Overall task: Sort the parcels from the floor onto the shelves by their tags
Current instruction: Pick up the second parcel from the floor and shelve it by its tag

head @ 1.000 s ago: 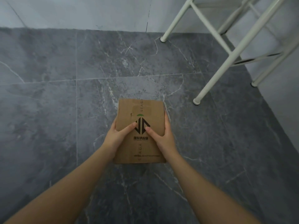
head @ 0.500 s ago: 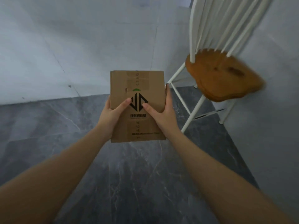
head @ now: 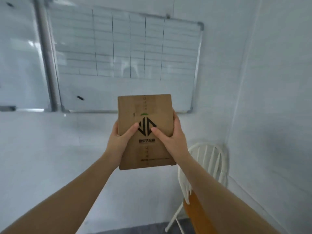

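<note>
I hold a flat brown cardboard parcel (head: 157,108) at chest height in front of a white wall. Its top face carries a black diamond logo and a line of printed characters. My left hand (head: 120,140) grips its left edge, thumb lying across the top beside the logo. My right hand (head: 172,136) grips the right edge, thumb also on top. Both arms are stretched forward. No tag is visible on the parcel, and no shelves are in view.
A whiteboard (head: 128,48) with drawn grid lines hangs on the wall ahead, a second board (head: 18,53) to its left. A white chair (head: 207,164) with a wooden seat stands in the right corner. A strip of dark floor (head: 135,229) shows at the bottom.
The parcel has been lifted from floor level to chest height in both hands. My view has tilted up from the grey floor to the wall and whiteboard; the chair now sits lower right.
</note>
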`<act>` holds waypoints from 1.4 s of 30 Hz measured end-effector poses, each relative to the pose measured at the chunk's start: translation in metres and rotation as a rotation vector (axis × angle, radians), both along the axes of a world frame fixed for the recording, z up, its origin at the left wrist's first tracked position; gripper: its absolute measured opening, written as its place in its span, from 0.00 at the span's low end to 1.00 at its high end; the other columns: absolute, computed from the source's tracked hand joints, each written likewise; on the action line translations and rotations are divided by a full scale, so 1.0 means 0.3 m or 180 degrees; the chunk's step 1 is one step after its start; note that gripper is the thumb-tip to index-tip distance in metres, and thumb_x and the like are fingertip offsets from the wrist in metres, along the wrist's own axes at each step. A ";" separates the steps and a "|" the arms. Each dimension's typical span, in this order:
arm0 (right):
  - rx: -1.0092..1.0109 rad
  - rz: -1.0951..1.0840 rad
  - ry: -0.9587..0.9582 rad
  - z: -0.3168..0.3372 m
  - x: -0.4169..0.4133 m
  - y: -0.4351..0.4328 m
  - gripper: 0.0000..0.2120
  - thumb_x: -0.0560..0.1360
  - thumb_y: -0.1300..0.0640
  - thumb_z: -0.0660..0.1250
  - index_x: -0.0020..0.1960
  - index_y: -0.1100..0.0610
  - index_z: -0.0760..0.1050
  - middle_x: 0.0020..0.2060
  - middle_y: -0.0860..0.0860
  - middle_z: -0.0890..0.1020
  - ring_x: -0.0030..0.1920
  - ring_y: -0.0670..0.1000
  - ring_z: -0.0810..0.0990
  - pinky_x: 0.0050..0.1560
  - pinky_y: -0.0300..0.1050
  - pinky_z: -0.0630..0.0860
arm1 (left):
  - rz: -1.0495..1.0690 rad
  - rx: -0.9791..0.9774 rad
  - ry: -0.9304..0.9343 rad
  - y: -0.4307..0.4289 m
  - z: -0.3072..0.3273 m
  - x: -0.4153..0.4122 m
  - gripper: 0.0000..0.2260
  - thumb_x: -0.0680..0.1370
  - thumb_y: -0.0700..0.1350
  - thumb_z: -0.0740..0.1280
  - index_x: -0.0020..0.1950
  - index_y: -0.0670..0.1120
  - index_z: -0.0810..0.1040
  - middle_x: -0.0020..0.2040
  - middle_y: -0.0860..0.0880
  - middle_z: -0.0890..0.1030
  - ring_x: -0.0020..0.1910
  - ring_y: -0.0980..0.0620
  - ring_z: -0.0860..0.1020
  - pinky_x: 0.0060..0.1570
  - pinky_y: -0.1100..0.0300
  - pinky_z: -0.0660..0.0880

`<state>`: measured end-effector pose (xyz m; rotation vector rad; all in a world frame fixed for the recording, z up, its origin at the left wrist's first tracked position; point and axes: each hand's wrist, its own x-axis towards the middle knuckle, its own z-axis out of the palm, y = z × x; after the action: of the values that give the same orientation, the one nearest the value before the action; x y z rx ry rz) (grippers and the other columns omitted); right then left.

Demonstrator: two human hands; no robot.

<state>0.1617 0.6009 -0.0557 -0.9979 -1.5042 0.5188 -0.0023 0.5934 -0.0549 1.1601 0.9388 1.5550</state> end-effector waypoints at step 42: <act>0.0624 0.0656 0.0782 0.505 -0.237 -0.787 0.26 0.79 0.46 0.59 0.75 0.44 0.56 0.66 0.46 0.73 0.63 0.47 0.76 0.65 0.52 0.73 | 0.0533 0.1291 0.0427 -0.793 0.527 -0.275 0.29 0.72 0.51 0.70 0.71 0.55 0.63 0.51 0.58 0.77 0.47 0.57 0.78 0.40 0.61 0.76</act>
<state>0.0905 0.3649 0.0957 -0.6074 -1.4120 0.6041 -0.0847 0.3554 0.1031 1.5153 0.8460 1.8798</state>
